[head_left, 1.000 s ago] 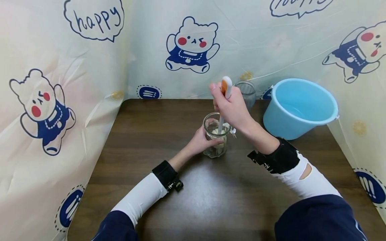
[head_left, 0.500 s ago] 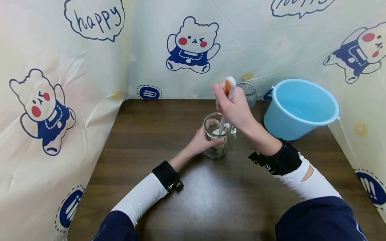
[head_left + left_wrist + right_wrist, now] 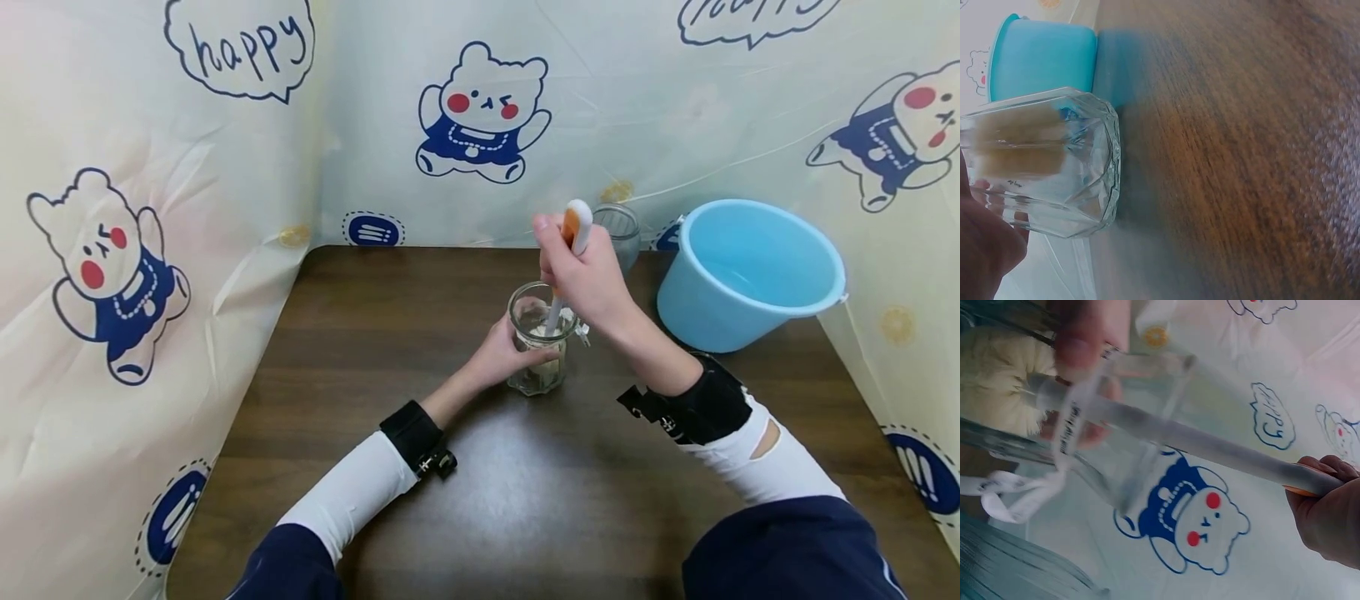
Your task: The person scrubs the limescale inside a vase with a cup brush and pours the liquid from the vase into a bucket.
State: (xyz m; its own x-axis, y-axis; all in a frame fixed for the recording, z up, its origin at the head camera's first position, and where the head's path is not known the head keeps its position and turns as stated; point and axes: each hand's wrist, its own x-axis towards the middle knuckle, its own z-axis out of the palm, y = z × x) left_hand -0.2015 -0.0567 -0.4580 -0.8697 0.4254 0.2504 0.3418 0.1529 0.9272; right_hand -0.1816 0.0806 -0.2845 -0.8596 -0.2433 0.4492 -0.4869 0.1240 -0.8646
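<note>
My left hand (image 3: 504,357) grips a clear glass jar (image 3: 537,383) upright on the table, its thumb across the near side. A white ribbon with dark lettering (image 3: 1071,422) is tied at the jar's neck. My right hand (image 3: 588,271) holds the white and orange handle of a bottle brush (image 3: 576,223) above the jar. The brush's grey shaft (image 3: 1210,447) goes in through the mouth at a tilt. Inside the jar sits its cream-coloured head (image 3: 997,384), a tan blur through the glass in the left wrist view. Most of the left fingers are hidden behind the jar in the head view.
Behind my right hand stands a second glass jar (image 3: 622,237), partly hidden. A light blue bucket (image 3: 712,308) is at the back right of the dark wooden table (image 3: 360,333). A printed cloth (image 3: 360,150) hangs around the back and sides.
My right hand has shifted slightly right and down, and the brush handle leans a little further right. The left hand and the jar hold nearly the same place.
</note>
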